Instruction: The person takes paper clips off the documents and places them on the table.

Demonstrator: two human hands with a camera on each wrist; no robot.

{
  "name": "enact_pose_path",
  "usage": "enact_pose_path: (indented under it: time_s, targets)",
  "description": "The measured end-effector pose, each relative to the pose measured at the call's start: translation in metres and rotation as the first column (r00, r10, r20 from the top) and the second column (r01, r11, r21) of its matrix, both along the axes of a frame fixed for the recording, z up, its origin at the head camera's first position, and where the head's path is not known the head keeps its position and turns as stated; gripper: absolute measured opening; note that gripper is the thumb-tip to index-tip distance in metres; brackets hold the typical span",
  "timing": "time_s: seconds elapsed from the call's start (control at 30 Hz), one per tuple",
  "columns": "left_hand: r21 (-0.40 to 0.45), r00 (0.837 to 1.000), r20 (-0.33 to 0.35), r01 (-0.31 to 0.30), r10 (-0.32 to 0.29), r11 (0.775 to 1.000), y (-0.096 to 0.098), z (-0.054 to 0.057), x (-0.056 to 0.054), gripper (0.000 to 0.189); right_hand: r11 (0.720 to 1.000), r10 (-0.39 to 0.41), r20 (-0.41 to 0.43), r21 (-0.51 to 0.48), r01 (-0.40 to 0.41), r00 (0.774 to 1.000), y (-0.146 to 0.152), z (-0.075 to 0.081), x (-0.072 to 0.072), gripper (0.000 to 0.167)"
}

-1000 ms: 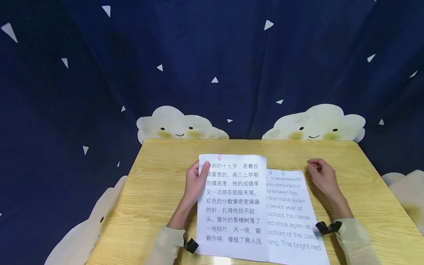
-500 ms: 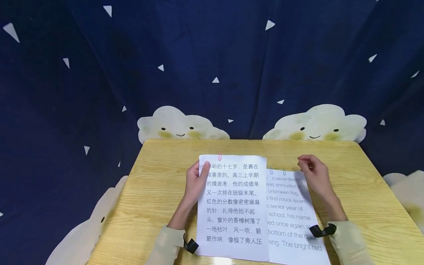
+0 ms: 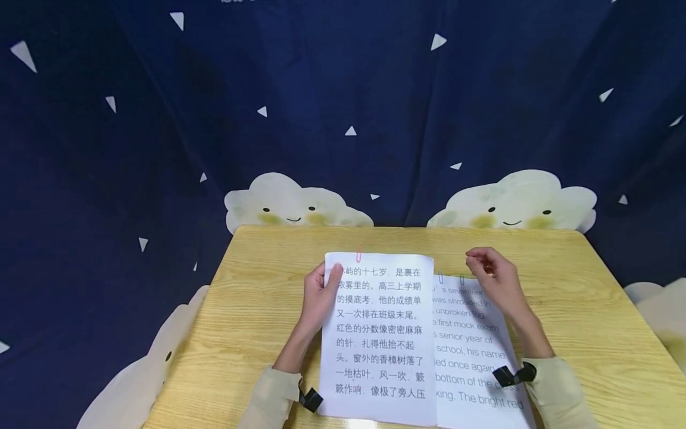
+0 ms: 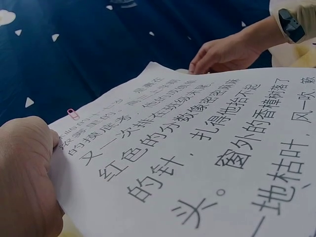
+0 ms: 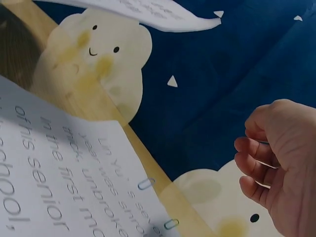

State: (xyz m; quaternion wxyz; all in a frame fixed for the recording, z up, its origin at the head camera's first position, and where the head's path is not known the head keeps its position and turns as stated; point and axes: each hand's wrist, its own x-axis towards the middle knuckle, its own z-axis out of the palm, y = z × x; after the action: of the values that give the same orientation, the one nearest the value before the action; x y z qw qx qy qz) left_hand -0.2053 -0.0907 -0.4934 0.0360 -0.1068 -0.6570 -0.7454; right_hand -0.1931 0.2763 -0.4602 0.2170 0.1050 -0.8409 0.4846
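Observation:
My left hand [image 3: 320, 298] grips the left edge of a paper sheet printed with Chinese text [image 3: 380, 339], thumb on the front and fingers behind. A pink paper clip [image 3: 358, 257] sits on its top edge. This paper is lifted, overlapping the left side of a sheet with English text [image 3: 471, 351], which lies on the table. A blue paper clip [image 5: 146, 183] and a green paper clip [image 5: 171, 224] are on the English sheet's top edge. Above that sheet's upper right corner hovers my right hand [image 3: 501, 280], its fingers loosely curled and nothing visible in them.
The wooden table [image 3: 257, 286] extends to both sides of the papers. Behind it hangs a dark blue curtain [image 3: 321, 77] with white triangles and smiling clouds. Each wrist wears a black strap device [image 3: 514, 375].
My right hand has moved left, from beside the English sheet to over its upper right corner. The left hand keeps its grip on the Chinese paper, nearly still.

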Motion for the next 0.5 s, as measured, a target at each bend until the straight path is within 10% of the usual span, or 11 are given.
enact_pose_path:
  time_s: [0.5]
  targets:
    - [-0.011,1.000,0.022,0.016,-0.016,1.000,0.004,-0.004,0.002,0.034,1.000,0.018,0.028,0.001,-0.018,0.999,-0.006,-0.023,-0.012,0.012]
